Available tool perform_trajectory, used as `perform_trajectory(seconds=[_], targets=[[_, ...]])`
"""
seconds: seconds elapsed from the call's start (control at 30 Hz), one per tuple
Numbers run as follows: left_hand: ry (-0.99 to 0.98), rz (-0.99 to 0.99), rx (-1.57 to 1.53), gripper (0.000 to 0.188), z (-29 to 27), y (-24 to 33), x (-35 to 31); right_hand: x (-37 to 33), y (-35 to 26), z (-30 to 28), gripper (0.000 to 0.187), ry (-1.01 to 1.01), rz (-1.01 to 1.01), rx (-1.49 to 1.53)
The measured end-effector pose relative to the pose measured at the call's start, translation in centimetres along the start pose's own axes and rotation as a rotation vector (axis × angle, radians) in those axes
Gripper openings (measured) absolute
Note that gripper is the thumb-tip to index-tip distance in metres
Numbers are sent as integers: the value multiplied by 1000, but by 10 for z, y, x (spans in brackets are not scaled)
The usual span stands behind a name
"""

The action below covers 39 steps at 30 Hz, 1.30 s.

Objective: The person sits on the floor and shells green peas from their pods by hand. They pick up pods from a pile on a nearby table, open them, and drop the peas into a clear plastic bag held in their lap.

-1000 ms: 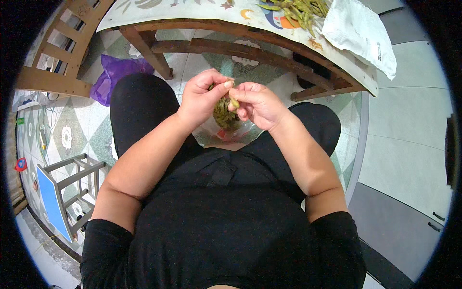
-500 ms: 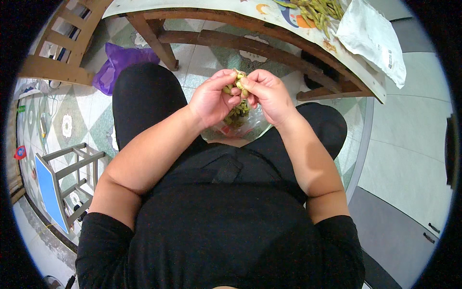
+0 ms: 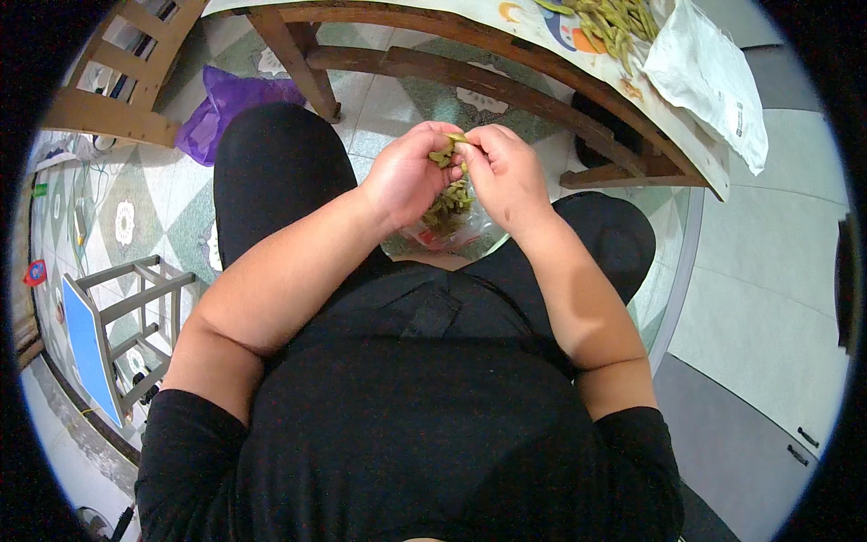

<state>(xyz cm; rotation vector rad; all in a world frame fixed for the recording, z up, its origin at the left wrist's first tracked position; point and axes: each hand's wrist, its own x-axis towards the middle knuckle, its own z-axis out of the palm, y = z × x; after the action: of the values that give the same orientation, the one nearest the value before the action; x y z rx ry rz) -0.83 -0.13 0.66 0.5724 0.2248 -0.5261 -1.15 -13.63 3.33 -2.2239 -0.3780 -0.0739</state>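
Observation:
My left hand point(image 3: 411, 176) is closed around several green bean pods point(image 3: 441, 158), which show between its fingers. Beside it my right hand point(image 3: 508, 176) pinches the end of a single pod point(image 3: 459, 138), and the fingertips of both hands meet at that pod. Below the hands, between my knees, a clear plastic bag point(image 3: 483, 233) stands with its mouth spread. Yellow-green pods and hulls point(image 3: 447, 212) lie in it, partly covered by my wrists.
Ahead is a wooden table point(image 3: 433, 27) with a patterned cloth, a heap of pods point(image 3: 614, 23) and a white bag point(image 3: 709, 86) hanging over its edge. A purple bag point(image 3: 203, 126) lies by my left knee. A blue-topped stool point(image 3: 90, 348) lies tipped at the left.
The opened pod between my fingertips is gone from there, and another, narrower pod is now held between them. The hands remain in nearly the same place, the right one turned slightly inward.

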Motion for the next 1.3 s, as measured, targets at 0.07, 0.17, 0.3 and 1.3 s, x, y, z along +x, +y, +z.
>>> perform_trajectory(seconds=[0.07, 0.17, 0.3, 1.3], targets=[[-1, 10, 34, 16, -1, 0, 1, -1, 5, 3, 10, 23, -21, 2], [-23, 17, 61, 14, -5, -1, 3, 0, 7, 7, 9, 27, 156, 312], [-20, -6, 119, 14, -2, -2, 0, 3, 7, 4, 9, -11, 263, 509], [68, 78, 182, 11, -5, -2, 3, 5, 2, -1, 16, -90, 590, 876]])
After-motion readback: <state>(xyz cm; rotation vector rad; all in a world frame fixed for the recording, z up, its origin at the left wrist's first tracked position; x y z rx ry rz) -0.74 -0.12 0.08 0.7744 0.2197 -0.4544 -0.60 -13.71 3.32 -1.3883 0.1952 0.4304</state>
